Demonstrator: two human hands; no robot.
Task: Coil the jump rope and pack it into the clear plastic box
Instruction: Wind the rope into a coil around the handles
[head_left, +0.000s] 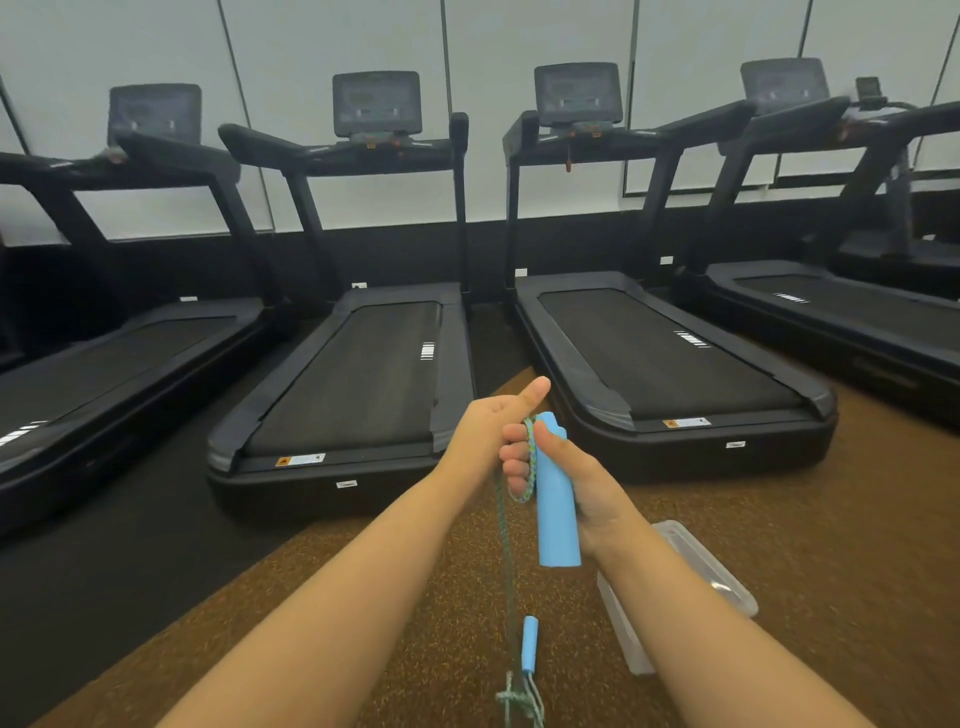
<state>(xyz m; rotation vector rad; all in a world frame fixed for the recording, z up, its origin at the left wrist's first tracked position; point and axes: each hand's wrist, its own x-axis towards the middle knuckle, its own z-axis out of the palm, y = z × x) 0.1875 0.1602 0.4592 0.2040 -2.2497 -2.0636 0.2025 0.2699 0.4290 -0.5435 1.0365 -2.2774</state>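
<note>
My right hand (576, 483) grips a light blue jump rope handle (556, 499), held upright in front of me. My left hand (493, 431) is closed around the green braided rope (506, 540) just beside the handle's top, thumb raised. The rope loops over my left fingers and hangs straight down. The second blue handle (530, 644) dangles low on the rope, with a knotted bunch of cord (517, 699) beneath it. The clear plastic box (711, 571) lies on the floor under my right forearm, partly hidden by it.
Several black treadmills (363, 374) stand in a row ahead, their rear ends close to my hands. The brown speckled floor (831, 519) spreads beneath me and to the right. A black mat (104, 571) covers the floor on the left.
</note>
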